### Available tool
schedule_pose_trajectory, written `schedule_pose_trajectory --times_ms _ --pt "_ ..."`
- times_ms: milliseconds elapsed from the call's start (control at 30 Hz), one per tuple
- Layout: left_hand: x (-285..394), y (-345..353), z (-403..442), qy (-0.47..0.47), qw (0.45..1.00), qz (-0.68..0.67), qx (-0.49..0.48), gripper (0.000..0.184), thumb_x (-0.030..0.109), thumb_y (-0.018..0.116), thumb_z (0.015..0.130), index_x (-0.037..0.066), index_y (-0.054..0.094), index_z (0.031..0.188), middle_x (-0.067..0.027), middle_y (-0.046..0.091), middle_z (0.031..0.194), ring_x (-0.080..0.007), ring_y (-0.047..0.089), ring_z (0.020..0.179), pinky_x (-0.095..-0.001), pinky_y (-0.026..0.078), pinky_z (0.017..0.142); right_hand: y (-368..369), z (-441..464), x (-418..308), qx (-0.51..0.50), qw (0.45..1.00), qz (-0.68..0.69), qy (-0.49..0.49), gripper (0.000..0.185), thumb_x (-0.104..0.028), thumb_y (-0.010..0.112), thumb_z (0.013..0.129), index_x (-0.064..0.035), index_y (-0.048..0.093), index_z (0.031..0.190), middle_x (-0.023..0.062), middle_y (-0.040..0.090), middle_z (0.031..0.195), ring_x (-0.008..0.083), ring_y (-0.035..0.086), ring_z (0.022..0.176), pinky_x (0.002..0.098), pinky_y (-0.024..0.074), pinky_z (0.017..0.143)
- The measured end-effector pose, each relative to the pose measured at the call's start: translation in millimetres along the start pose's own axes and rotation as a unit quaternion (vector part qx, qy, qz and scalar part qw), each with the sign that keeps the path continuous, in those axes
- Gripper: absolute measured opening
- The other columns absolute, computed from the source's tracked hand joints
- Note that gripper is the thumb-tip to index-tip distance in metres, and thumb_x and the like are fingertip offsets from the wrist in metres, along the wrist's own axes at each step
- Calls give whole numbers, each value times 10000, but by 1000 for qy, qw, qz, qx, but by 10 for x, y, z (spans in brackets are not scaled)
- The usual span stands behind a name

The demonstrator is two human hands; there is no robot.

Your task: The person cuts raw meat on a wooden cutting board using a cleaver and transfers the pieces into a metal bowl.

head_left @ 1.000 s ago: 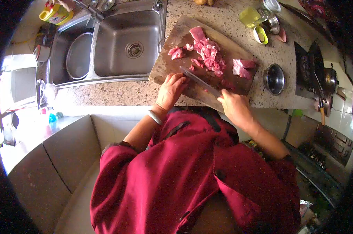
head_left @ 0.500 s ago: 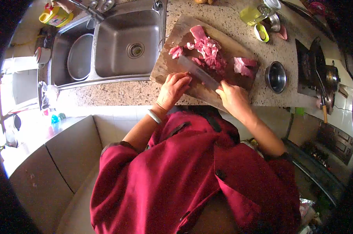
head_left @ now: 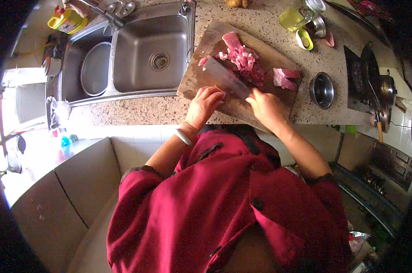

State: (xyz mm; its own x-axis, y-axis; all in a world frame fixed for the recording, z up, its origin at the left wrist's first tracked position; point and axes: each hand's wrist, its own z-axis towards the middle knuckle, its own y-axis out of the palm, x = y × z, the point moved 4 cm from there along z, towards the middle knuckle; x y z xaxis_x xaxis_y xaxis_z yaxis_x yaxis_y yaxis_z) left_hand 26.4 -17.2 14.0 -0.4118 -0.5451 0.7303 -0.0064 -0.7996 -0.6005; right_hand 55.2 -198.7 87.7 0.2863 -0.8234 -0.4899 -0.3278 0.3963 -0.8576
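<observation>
My right hand (head_left: 266, 107) is closed round the handle of a wide-bladed knife (head_left: 224, 77), whose blade lies tilted over the wooden cutting board (head_left: 201, 42). At the board's near left edge is my left hand (head_left: 206, 105), fingers bent together; something small and pinkish shows at its fingertips, too small to name. A pile of cut raw meat (head_left: 245, 61) sits beyond the blade. One larger chunk of meat (head_left: 285, 78) rests toward the right of the board. The blade partly covers a small piece of meat (head_left: 203, 60) on the left.
Left of the board is a double steel sink (head_left: 146, 82) with a faucet (head_left: 110, 17). To the right stand a steel bowl (head_left: 323, 90), an oil jar (head_left: 293, 19), a green-rimmed dish (head_left: 304, 39) and a stove with a wok (head_left: 369, 68).
The knife has moved left and turned from edge-on to show its broad side, now over the small left piece. My right hand has shifted slightly left; my left hand has barely moved.
</observation>
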Motion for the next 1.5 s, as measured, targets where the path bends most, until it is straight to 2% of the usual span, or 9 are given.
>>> schedule_pose_trajectory --times_ms 167,367,467,633,967,1067,1300,1400,1500 --pt "-16 -46 -30 19 1000 12 13 259 87 634 748 83 609 1006 -87 565 1042 -289 532 967 -364 466 825 -262 -318 -126 -58 998 4 32 203 -170 569 849 29 531 841 226 589 705 396 588 671 444 456 573" --pt "-32 31 -66 -19 999 22 -20 217 78 604 759 53 591 974 -104 562 1050 -301 533 960 -373 468 817 80 -169 -94 -127 990 -52 35 212 -171 569 851 34 530 892 244 580 683 402 598 663 458 452 552" --pt "2 12 -12 -8 999 31 -7 220 86 618 750 54 596 967 -94 568 1052 -291 541 969 -370 464 827 147 38 -201 -28 999 -12 -37 228 -198 578 847 23 520 840 231 585 674 407 596 667 468 460 559" --pt "21 -9 -2 21 1000 13 11 218 72 625 745 77 618 963 -79 571 1047 -271 538 969 -357 463 820 9 -28 90 25 999 -4 27 197 -181 591 832 -2 524 785 230 569 627 407 582 608 475 439 518" --pt "-60 18 -45 11 1000 27 -11 228 58 607 725 89 615 950 -76 577 993 -283 544 915 -356 478 772 22 -296 34 -97 995 -36 1 196 -162 582 840 21 511 843 220 584 687 381 597 640 440 462 553" --pt "-23 16 -7 8 999 45 10 193 80 559 725 107 600 912 -50 573 976 -248 543 957 -322 471 819 169 -6 -153 -12 997 -16 -78 163 -135 565 847 11 498 815 218 580 673 381 597 644 429 464 533" --pt "29 -27 9 5 1000 19 9 227 26 593 725 68 608 948 -80 585 981 -281 549 910 -357 483 762 -74 11 63 -18 999 -16 31 207 -209 559 852 -7 528 815 226 581 654 418 581 640 492 450 560" --pt "61 -48 12 -4 998 25 50 237 29 599 723 67 608 957 -88 584 979 -285 545 887 -358 483 744 -238 -180 26 -32 999 15 23 207 -184 572 843 17 523 829 222 598 705 396 595 684 461 458 581" --pt "3 -17 -20 -3 999 34 19 215 52 569 731 113 600 935 -56 562 980 -259 541 891 -337 480 759 -242 -296 -15 -83 996 -16 5 206 -180 574 841 21 530 845 222 596 699 394 598 678 459 461 577"
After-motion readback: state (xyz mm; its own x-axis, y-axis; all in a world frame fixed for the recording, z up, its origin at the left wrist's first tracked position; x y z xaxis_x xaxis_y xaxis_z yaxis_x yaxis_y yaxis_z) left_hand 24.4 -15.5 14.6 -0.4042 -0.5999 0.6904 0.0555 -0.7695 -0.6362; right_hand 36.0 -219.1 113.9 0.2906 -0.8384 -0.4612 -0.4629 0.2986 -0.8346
